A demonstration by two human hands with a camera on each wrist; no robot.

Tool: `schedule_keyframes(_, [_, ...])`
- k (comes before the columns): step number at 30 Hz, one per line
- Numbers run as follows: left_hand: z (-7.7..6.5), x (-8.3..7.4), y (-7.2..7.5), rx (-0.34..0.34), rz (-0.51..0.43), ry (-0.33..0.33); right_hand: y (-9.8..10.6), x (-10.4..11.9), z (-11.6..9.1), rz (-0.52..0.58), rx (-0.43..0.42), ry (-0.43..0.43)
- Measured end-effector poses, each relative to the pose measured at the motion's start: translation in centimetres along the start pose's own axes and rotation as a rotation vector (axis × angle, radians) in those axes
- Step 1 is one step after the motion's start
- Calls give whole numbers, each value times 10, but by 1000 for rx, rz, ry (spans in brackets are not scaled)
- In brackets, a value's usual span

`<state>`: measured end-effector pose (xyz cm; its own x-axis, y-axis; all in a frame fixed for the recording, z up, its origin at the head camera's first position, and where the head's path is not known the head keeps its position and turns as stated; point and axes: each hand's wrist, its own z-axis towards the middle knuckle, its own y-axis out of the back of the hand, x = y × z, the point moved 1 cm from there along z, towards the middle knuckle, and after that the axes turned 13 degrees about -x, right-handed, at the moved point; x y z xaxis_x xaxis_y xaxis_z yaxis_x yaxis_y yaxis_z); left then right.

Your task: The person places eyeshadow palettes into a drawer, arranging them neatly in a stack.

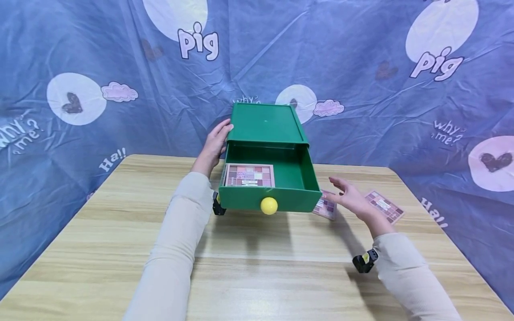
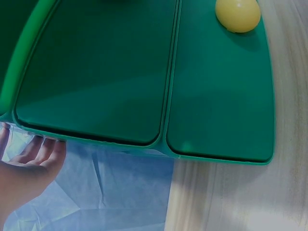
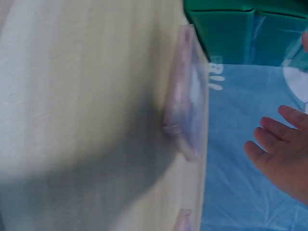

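A green drawer cabinet (image 1: 267, 122) stands on the table with its top drawer (image 1: 295, 171) pulled out. A yellow ball knob (image 1: 269, 205) sits on the drawer's front. Inside, at the drawer's left, lies a pink eyeshadow palette (image 1: 259, 175). My left hand (image 1: 217, 142) rests against the cabinet's left side, fingers extended along it; the left wrist view shows its fingertips at the side edge. Just right of the drawer's front corner, my right hand (image 1: 349, 198) hovers with relaxed, spread fingers and an empty palm. A second palette (image 1: 327, 209) lies on the table beneath it, partly hidden by the drawer.
Another eyeshadow palette (image 1: 384, 206) lies farther right on the wooden table (image 1: 257, 285). Lower drawer fronts, one with a yellow knob (image 2: 238, 14), show in the left wrist view. A blue printed cloth (image 1: 257, 49) hangs behind the table.
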<state>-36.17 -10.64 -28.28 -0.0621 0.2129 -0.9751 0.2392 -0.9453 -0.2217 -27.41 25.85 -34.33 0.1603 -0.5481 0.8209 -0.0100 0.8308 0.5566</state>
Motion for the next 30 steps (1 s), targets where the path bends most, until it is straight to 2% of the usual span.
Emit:
schedule_keyframes(12, [-2,-3,2,-11,-11,15,-6,-22,2,-53,-3,-59])
schedule_keyframes(23, [-1,-2,0,2,-2,6,-16,-38,4,-61,50,-110])
schedule_keyframes(30, [-2,-2,0,-2,4,3,-20,-44,6,-107,58,-91])
